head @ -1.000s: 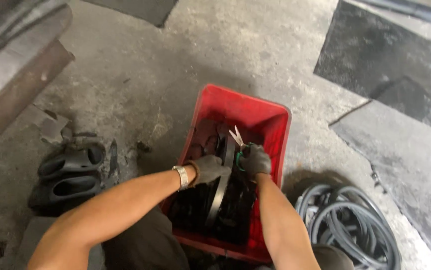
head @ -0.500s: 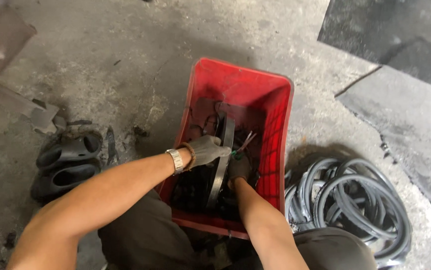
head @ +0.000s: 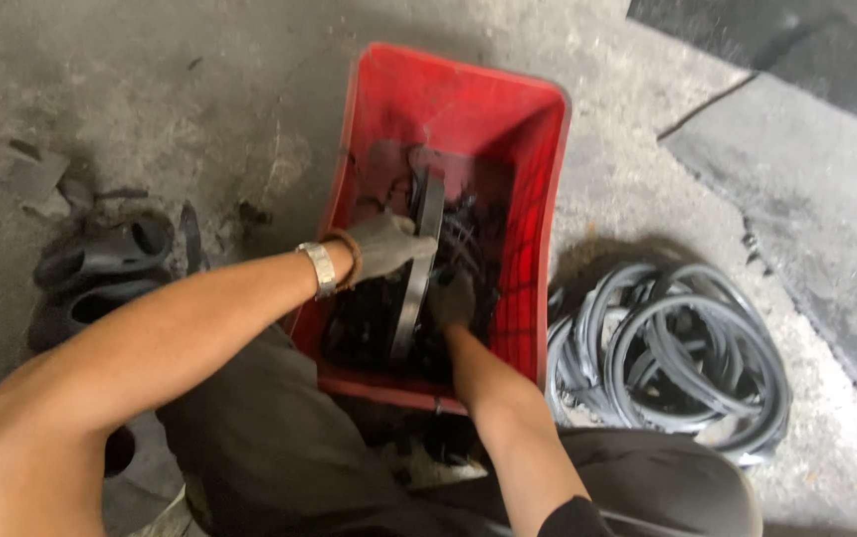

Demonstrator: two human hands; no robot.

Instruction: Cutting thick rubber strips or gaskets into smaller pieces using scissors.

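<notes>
Sorting through a red plastic crate on the concrete floor, the person works with both gloved hands inside it. In the head view, the left hand closes around a long black rubber strip standing on edge in the crate; the right hand is buried among black rubber parts, its grip hidden. Right of the crate lie coiled grey rubber seals; left of it, stacked black moulded pieces. Lifting the strip clear seems to call for untangling it first.

packages: none | labels: none | signs: none | screens: none
</notes>
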